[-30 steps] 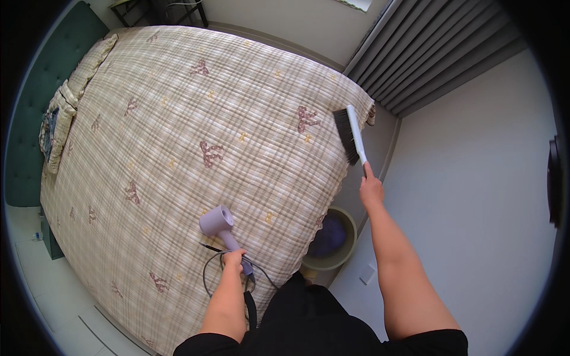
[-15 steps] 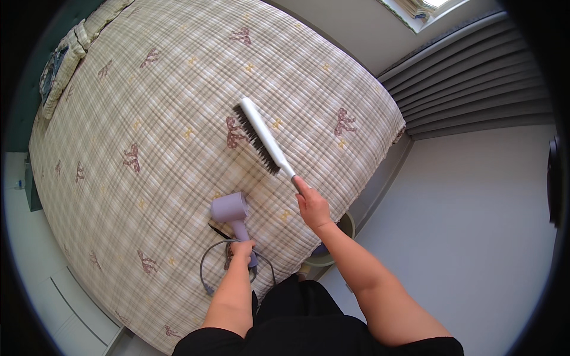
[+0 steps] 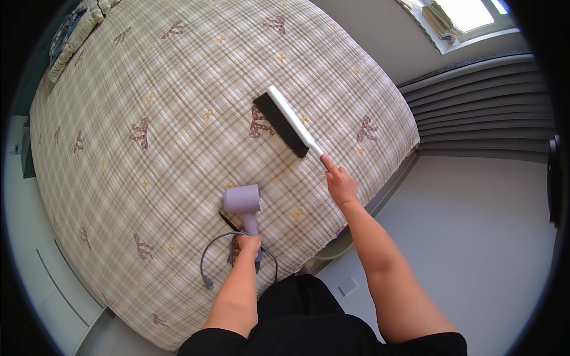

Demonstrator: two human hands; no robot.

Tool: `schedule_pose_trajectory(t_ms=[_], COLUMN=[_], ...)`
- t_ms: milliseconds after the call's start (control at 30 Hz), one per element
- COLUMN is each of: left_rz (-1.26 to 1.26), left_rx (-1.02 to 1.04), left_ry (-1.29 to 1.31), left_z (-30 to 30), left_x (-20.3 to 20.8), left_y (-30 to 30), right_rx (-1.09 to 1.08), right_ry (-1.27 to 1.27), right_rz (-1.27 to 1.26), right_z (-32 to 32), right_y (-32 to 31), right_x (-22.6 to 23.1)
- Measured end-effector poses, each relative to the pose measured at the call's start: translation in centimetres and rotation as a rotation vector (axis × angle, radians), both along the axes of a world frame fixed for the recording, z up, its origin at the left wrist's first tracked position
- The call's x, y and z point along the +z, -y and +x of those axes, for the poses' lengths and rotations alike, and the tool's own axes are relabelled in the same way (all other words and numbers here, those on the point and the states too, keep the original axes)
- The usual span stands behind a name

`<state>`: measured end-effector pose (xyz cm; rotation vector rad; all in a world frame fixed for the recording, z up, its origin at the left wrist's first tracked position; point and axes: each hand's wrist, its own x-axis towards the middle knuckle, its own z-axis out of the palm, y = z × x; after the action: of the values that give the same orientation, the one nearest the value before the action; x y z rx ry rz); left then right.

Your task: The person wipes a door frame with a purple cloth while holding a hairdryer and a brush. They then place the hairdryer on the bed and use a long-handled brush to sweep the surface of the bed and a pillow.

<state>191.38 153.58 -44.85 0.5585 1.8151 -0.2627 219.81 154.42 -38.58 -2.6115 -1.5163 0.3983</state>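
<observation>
My right hand (image 3: pixel 341 185) is wrapped around the handle of a long bed brush (image 3: pixel 291 114) with a white back and dark bristles. Its bristles face left, close over the checked quilt (image 3: pixel 178 107); whether they touch it I cannot tell. Closer to me, my left hand (image 3: pixel 248 245) grips the handle of a lilac hair dryer (image 3: pixel 241 199), whose barrel lies level above the bed. A grey power cord (image 3: pixel 202 261) loops about that hand, its plug hanging to the left. Beside the dryer's handle a thin dark strip (image 3: pixel 228 221) sticks out, its other end hidden by my hand.
The quilt spans most of the bed. Folded bedding (image 3: pixel 77 35) lies at the far left. On the right are a grey curtain (image 3: pixel 469 107) and a window ledge with a paper stack (image 3: pixel 441 22). A round greenish container (image 3: pixel 337 247) stands by the bed's near right edge.
The view has shifted, so the bed appears moved. The brush has turned, showing more of its bristle side. Both hands keep their grips, and the dryer's barrel lies more level.
</observation>
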Motion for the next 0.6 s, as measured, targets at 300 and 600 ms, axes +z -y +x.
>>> schedule_pose_trajectory(t_ms=[300, 600], left_rz=[0.060, -0.004], left_rx=[-0.043, -0.090], left_ry=[0.014, 0.015], left_z=[0.1, -0.2], left_x=[0.2, -0.6], left_y=[-0.1, -0.1], right_rx=[-0.344, -0.660], right_ry=[-0.033, 0.013], right_rz=[0.137, 0.222], right_z=[8.0, 14.3], right_y=[-0.2, -0.5], right_x=[-0.2, -1.1])
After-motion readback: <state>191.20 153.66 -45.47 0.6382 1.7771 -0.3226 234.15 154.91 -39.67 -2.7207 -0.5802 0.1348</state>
